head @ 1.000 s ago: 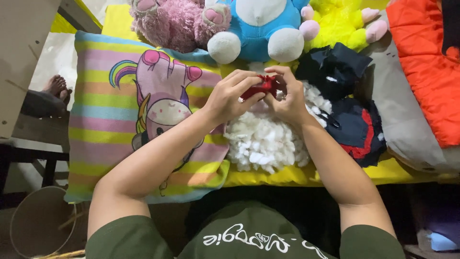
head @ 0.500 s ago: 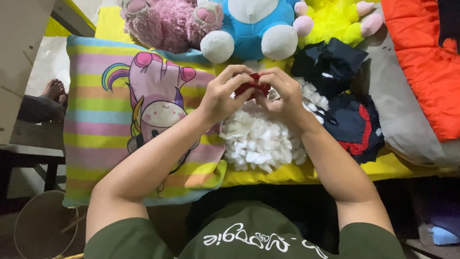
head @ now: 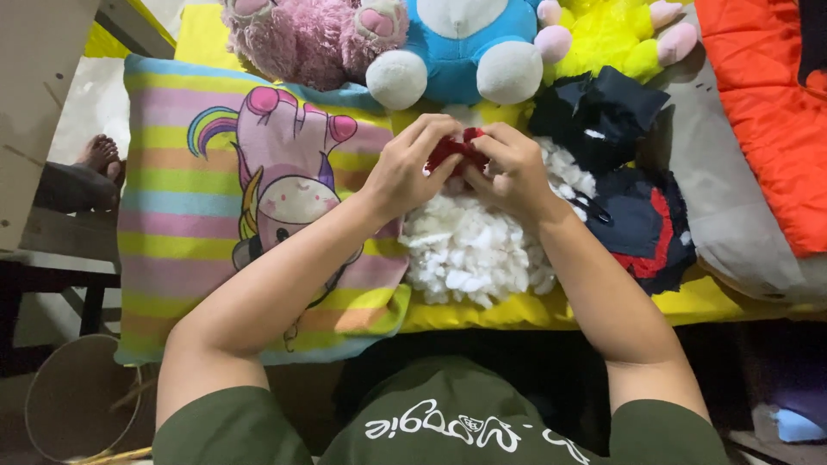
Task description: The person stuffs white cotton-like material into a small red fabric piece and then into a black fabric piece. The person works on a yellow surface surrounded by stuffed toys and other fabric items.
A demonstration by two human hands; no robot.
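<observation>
1. Since half a second ago both hands have stayed together over the stuffing, barely shifting; the red piece still sits between them.
2. The striped unicorn pillow (head: 258, 215) lies left of the fingers, plush toys beyond them.
3. The white stuffing pile (head: 469, 250) rests just beneath the fingers.
4. The dark fabric pieces (head: 637, 215) lie right of them.
5. The left hand (head: 409, 172) and right hand (head: 512, 172) both pinch the small red fabric piece (head: 452, 148).
6. Judged: keeping the opening spread and feeding small tufts would work best.
</observation>
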